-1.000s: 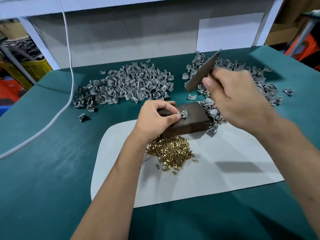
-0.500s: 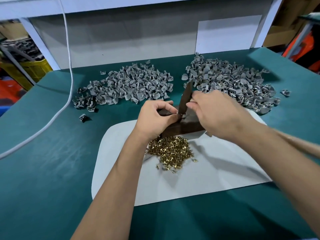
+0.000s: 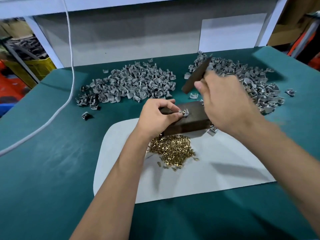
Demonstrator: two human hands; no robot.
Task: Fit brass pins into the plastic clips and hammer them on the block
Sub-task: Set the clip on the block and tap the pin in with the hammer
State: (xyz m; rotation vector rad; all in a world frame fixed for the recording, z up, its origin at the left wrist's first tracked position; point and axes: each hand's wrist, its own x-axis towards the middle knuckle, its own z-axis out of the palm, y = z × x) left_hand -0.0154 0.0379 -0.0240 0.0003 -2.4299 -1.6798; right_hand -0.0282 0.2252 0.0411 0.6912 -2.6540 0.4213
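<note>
A dark wooden block (image 3: 192, 118) lies at the far edge of a white mat (image 3: 199, 179). My left hand (image 3: 155, 116) pinches a grey plastic clip (image 3: 184, 113) with a brass pin in it and holds it on the block's top. My right hand (image 3: 228, 103) grips a dark flat bar (image 3: 196, 75), raised and tilted above and behind the block. A heap of brass pins (image 3: 173, 149) lies on the mat just in front of the block.
Two heaps of grey clips lie on the green table (image 3: 52, 170): one at the back centre (image 3: 131, 84), one at the back right (image 3: 256, 78). A single clip (image 3: 85, 116) lies apart on the left. A white cable (image 3: 69, 66) runs down the left side.
The bar came down onto the clip on the block half a second ago and is now lifted again, up and to the right. My left hand has stayed on the clip.
</note>
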